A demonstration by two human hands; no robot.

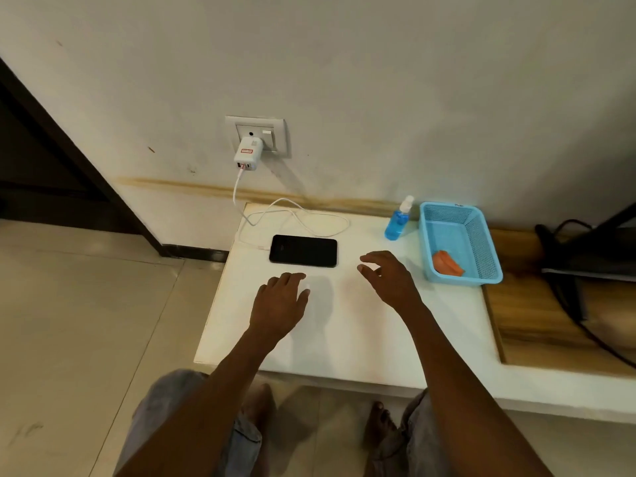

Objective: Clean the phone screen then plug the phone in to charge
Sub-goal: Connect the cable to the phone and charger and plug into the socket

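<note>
Item 1, near edge of the bench point(344, 356): two bare forearms reach in over it. Left hand point(280, 301) lies palm down on the white top, fingers straight and loose, gripping nothing. Right hand point(389, 280) hovers a little further in, fingers spread and slightly bent, also gripping nothing; both sit just short of the phone, likely drawing clear of it or pausing

Item 2, middle of the bench: phone point(303, 250), flat, screen up and dark, long side parallel to the near edge. The white cable point(296, 215) meets its left end, so it appears plugged in; the screen gives no sign of charging

Item 3, right side of the bench: blue basket point(481, 235) holding an orange cloth point(447, 265) in its near corner, probably parked there once wiping was over. Blue spray bottle point(397, 220) stands upright just left of the basket, close at hand for cleaning

Item 4, far edge and wall: cable loops slack across the top, then rises to a white charger point(247, 153) seated in the wall socket point(256, 136)

Status, as judged: task looks nearly or fully complete
</note>
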